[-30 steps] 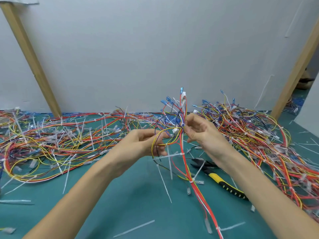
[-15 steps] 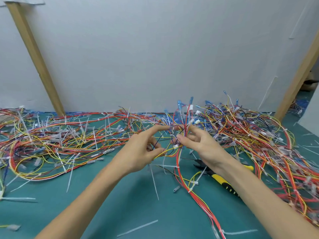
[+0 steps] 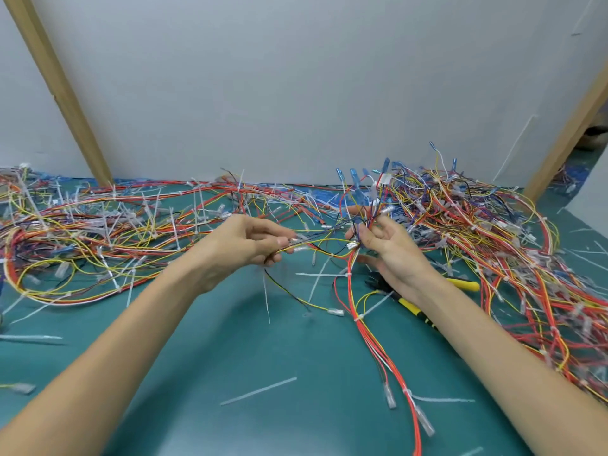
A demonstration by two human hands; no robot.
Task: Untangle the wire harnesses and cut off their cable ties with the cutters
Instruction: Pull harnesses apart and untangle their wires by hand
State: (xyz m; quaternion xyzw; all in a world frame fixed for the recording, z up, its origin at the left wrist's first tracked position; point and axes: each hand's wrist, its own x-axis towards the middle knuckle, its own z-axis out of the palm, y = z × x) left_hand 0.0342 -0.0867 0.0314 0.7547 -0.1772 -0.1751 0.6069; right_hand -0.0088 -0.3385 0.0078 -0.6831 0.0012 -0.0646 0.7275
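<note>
Holding one loose wire harness [image 3: 381, 353] of red, yellow, white and black strands above the teal tabletop [image 3: 263, 429], the person has both hands on it. The left hand [image 3: 243, 245], well to the left of the yellow-and-black-handled cutters [image 3: 409, 306], has its fingers curled and pinches a few thin yellow and black strands between thumb and fingertips. The right hand [image 3: 391, 255], over the cutters and hiding part of them, is half closed. Its thumb and bent fingers grip the knot where the strands meet, and the outer fingers sit looser.

Several strands stretch between the two hands. Blue-sleeved terminals [image 3: 353, 179] stick up out of the right hand's grip, beyond the cutters. The red trunk of the harness drops from that grip, passes just left of the cutters' black jaws and trails toward the near edge, with a white cable tie [image 3: 358, 316] around it.

The cutters lie flat on the tabletop, and neither hand grips them. A sprawling heap of harnesses [image 3: 98, 232] lies far to their left, and a second heap [image 3: 493, 232] lies to their right and behind. Snipped white tie tails [image 3: 260, 391] lie scattered to their near left.
</note>
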